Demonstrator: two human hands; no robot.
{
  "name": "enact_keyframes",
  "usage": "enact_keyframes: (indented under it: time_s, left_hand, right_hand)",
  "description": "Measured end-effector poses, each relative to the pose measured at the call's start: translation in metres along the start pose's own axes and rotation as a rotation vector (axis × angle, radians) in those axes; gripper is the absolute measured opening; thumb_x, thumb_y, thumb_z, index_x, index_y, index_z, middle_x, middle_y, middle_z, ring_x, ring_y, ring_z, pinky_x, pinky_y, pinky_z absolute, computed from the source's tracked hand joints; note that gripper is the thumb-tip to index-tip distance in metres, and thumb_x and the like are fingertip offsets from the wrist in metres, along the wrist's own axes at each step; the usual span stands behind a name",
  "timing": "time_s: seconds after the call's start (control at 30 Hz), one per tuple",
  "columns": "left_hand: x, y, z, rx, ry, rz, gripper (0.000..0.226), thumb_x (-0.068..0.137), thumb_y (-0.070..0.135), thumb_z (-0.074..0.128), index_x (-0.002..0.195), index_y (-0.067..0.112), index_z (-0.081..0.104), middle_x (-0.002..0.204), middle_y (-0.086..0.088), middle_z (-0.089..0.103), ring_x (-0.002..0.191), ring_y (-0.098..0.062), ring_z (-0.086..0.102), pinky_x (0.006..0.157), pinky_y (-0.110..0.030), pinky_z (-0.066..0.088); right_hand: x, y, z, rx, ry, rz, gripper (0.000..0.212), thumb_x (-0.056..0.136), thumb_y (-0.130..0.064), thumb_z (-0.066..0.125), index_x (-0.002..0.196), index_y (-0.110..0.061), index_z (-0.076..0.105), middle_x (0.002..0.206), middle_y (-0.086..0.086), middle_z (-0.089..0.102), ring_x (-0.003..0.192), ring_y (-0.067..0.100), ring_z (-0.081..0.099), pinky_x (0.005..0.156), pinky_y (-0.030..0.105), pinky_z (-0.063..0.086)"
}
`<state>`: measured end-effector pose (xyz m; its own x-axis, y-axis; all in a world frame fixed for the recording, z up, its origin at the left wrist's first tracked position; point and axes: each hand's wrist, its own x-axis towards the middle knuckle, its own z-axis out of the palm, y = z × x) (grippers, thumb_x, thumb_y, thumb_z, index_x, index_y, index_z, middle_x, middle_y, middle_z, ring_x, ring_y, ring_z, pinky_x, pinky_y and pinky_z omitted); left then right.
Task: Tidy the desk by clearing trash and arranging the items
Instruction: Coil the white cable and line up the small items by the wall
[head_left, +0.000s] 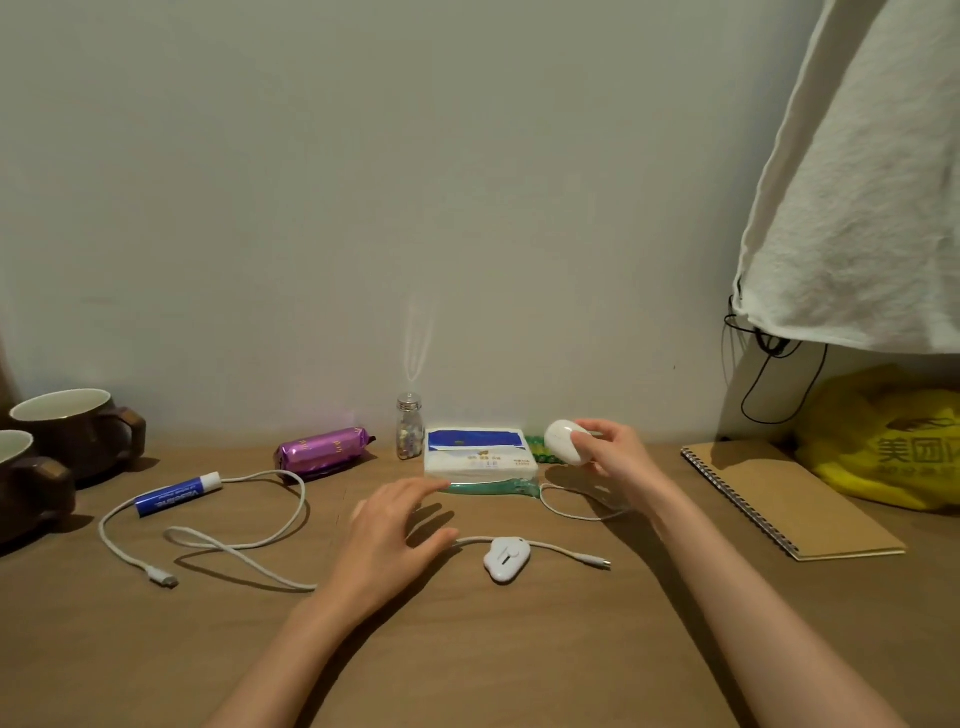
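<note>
- Your left hand (387, 540) is loosely spread, fingers relaxed over the table (467, 649), just beside the cloud-shaped white cable clip (506, 558).
- Your right hand (618, 457) grips a white oval gadget (563, 441), held up beside the tissue pack (480, 457).

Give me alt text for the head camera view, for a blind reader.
The right hand holds a white oval gadget above a wooden desk; the left hand is open near a white cable. Two brown mugs stand at left, a spiral notebook lies at right.
</note>
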<state>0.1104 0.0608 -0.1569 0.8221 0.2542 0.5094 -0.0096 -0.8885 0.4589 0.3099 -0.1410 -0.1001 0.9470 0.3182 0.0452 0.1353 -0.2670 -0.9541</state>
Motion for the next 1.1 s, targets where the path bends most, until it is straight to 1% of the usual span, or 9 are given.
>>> enact_keyframes:
  time_s: [0.1, 0.17, 0.33, 0.4, 0.57, 0.67, 0.77, 0.93, 1.1]
  left_hand:
    - [0.0, -0.005, 0.002, 0.017, -0.042, 0.002, 0.051, 0.082, 0.054, 0.059, 0.13, 0.043, 0.045, 0.133, 0.017, 0.05, 0.124, -0.001, 0.041, 0.102, -0.028, 0.034]
    - [0.001, -0.007, 0.003, 0.027, -0.052, 0.013, 0.051, 0.082, 0.056, 0.058, 0.13, 0.042, 0.046, 0.132, 0.018, 0.05, 0.123, 0.001, 0.041, 0.102, -0.027, 0.034]
    - [0.003, -0.011, 0.006, 0.034, -0.083, 0.022, 0.061, 0.074, 0.069, 0.05, 0.129, 0.043, 0.046, 0.131, 0.019, 0.05, 0.121, 0.002, 0.041, 0.101, -0.028, 0.035]
    - [0.004, -0.012, 0.007, 0.033, -0.099, 0.023, 0.066, 0.07, 0.075, 0.043, 0.129, 0.044, 0.046, 0.131, 0.02, 0.049, 0.121, 0.002, 0.041, 0.102, -0.029, 0.036]
    - [0.006, -0.015, 0.009, 0.04, -0.109, 0.025, 0.065, 0.07, 0.075, 0.044, 0.128, 0.044, 0.047, 0.131, 0.019, 0.05, 0.123, 0.0, 0.042, 0.102, -0.03, 0.037]
    - [0.007, -0.015, 0.01, 0.042, -0.112, 0.019, 0.065, 0.07, 0.076, 0.043, 0.127, 0.044, 0.047, 0.131, 0.02, 0.05, 0.123, -0.001, 0.042, 0.102, -0.03, 0.037]
    - [0.007, -0.015, 0.01, 0.045, -0.115, 0.014, 0.066, 0.07, 0.076, 0.042, 0.127, 0.044, 0.047, 0.131, 0.02, 0.05, 0.123, 0.0, 0.042, 0.1, -0.028, 0.036]
    - [0.006, -0.014, 0.008, 0.032, -0.117, 0.012, 0.065, 0.071, 0.075, 0.041, 0.127, 0.044, 0.048, 0.13, 0.019, 0.05, 0.121, 0.001, 0.042, 0.101, -0.028, 0.038]
    - [0.006, -0.012, 0.007, 0.026, -0.121, 0.014, 0.068, 0.069, 0.077, 0.038, 0.128, 0.042, 0.048, 0.131, 0.018, 0.05, 0.122, 0.0, 0.042, 0.102, -0.031, 0.039]
  right_hand:
    - [0.011, 0.014, -0.006, -0.086, -0.007, 0.044, 0.029, 0.09, -0.016, 0.06, 0.118, -0.009, 0.059, 0.109, 0.013, 0.061, 0.085, 0.02, 0.058, 0.062, 0.023, 0.046]
    - [0.016, 0.019, -0.007, -0.112, -0.032, 0.066, 0.028, 0.09, -0.019, 0.063, 0.115, -0.009, 0.057, 0.096, 0.009, 0.06, 0.072, 0.015, 0.053, 0.055, 0.02, 0.042]
    - [0.023, 0.017, -0.007, -0.233, -0.196, 0.054, 0.027, 0.091, -0.024, 0.063, 0.114, -0.011, 0.061, 0.105, 0.008, 0.062, 0.082, 0.012, 0.055, 0.064, 0.022, 0.043]
    - [0.027, 0.016, -0.005, -0.261, -0.244, 0.048, 0.026, 0.092, -0.023, 0.061, 0.114, -0.009, 0.063, 0.104, 0.007, 0.063, 0.079, 0.009, 0.054, 0.063, 0.019, 0.043]
    - [0.036, 0.018, -0.004, -0.287, -0.303, 0.04, 0.027, 0.095, -0.023, 0.057, 0.116, -0.009, 0.064, 0.107, 0.007, 0.065, 0.081, 0.01, 0.055, 0.066, 0.019, 0.043]
    - [0.04, 0.027, 0.0, -0.286, -0.251, -0.016, 0.021, 0.093, -0.026, 0.058, 0.108, -0.015, 0.068, 0.104, 0.003, 0.066, 0.089, 0.013, 0.057, 0.074, 0.024, 0.045]
    - [0.041, 0.037, 0.007, -0.247, -0.144, -0.101, 0.021, 0.091, -0.026, 0.062, 0.103, -0.012, 0.07, 0.104, 0.007, 0.068, 0.089, 0.014, 0.059, 0.074, 0.023, 0.046]
    - [0.04, 0.048, 0.013, -0.323, -0.013, -0.201, 0.023, 0.087, -0.035, 0.065, 0.098, -0.018, 0.075, 0.098, 0.001, 0.073, 0.09, 0.016, 0.066, 0.083, 0.035, 0.053]
    - [0.033, 0.046, 0.01, -0.35, 0.027, -0.264, 0.021, 0.085, -0.036, 0.067, 0.097, -0.02, 0.075, 0.094, -0.004, 0.072, 0.088, 0.011, 0.064, 0.078, 0.026, 0.049]
